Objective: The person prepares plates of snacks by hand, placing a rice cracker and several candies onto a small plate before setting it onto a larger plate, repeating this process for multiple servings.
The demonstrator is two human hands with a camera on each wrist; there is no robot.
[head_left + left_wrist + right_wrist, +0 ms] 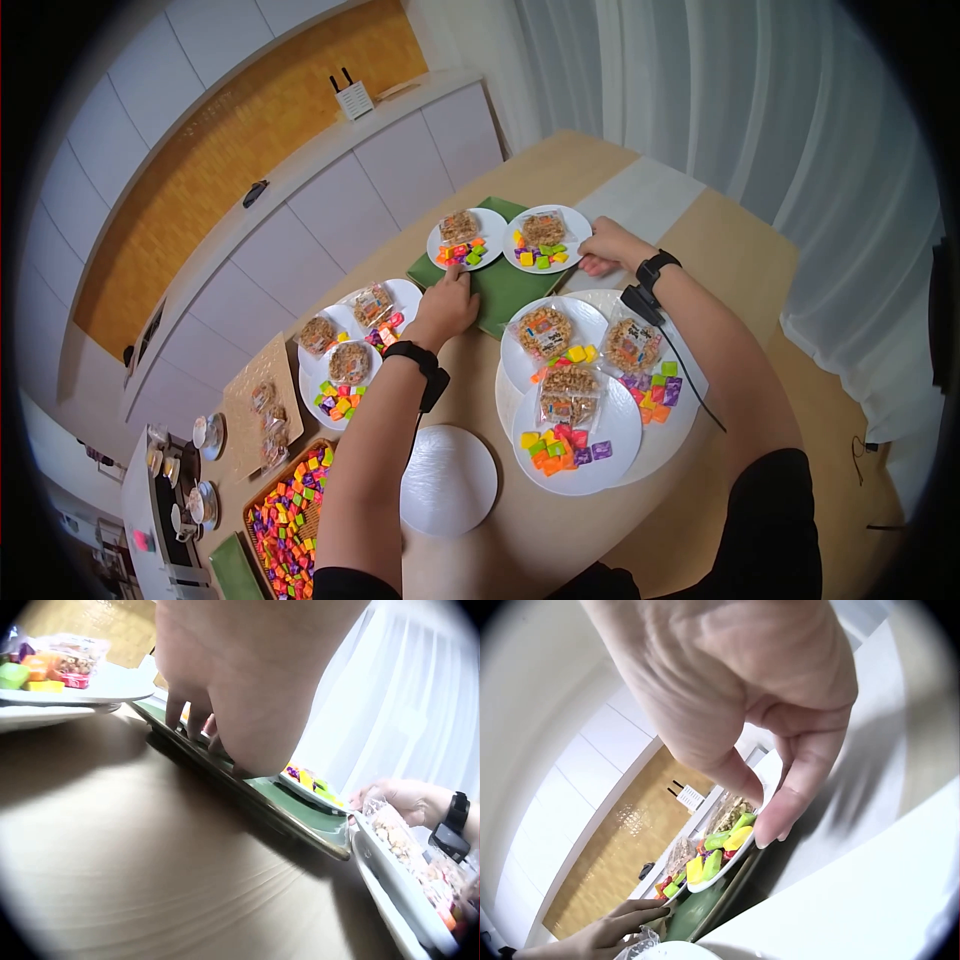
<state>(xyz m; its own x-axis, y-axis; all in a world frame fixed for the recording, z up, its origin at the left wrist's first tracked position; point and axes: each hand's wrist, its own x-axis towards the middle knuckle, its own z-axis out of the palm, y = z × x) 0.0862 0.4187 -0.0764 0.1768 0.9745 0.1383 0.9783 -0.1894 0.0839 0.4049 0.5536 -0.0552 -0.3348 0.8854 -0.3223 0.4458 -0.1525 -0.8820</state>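
A green tray (487,300) bears two white plates side by side. On the left plate (490,257) and the right plate (557,263) lie wrapped candies and a packaged round nut cluster each. My right hand (613,250) pinches the outer rim of the right plate, thumb above and fingers beneath, as the right wrist view (780,780) shows from close by. My left hand (447,305) reaches over the tray's near left edge, its fingers extended to the near rim of the left plate. In the left wrist view its fingertips are partly hidden behind the tray edge.
Near the right arm, several filled plates (590,478) overlap on a round white board. More filled plates (335,410) stand left of the left arm. A bare white plate (449,480) lies close in front. A basket of candies (290,520) and a beige tray (245,430) sit at left.
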